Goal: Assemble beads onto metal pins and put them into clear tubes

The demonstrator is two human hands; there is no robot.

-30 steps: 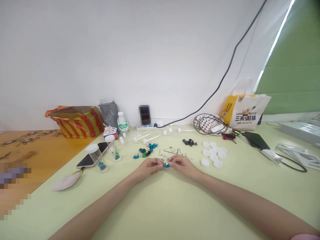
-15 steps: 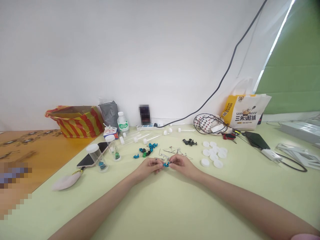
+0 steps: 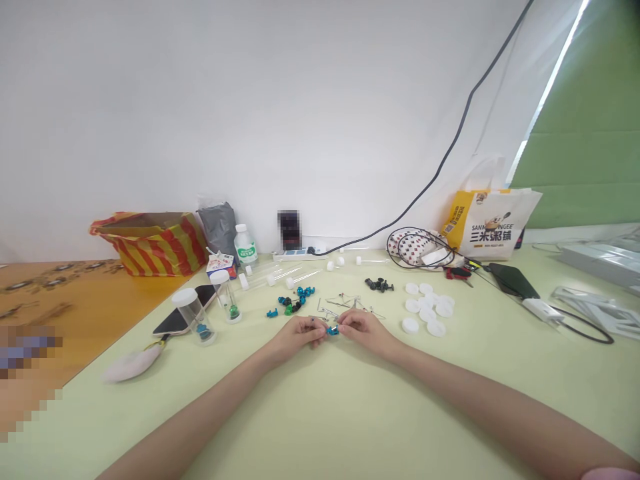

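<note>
A small shiny blue piece (image 3: pixel 333 331) is pinched between my two hands above the pale green table (image 3: pixel 320 413). My left hand (image 3: pixel 301 335) holds its left side with closed fingers. On its right side, the fingertips of my right hand (image 3: pixel 364 332) are pressed together. Thin metal rods (image 3: pixel 344 301) lie just beyond my fingers. Blue, green and dark pieces (image 3: pixel 295 301) are grouped to the left of them, with one blue piece (image 3: pixel 272 313) a little apart. Several black pieces (image 3: pixel 380 285) lie at the back right, near round white caps (image 3: pixel 427 308).
Two clear capped tubes stand at left (image 3: pixel 195 317) (image 3: pixel 226 298), beside a phone (image 3: pixel 173 323). Clear tubes (image 3: pixel 300 276) lie behind. A bottle (image 3: pixel 245 247), striped bag (image 3: pixel 155 243), black cable (image 3: pixel 443 163) and paper bag (image 3: pixel 493 223) are along the wall.
Both hands stay almost in the same place. The blue piece between the fingertips has turned slightly.
</note>
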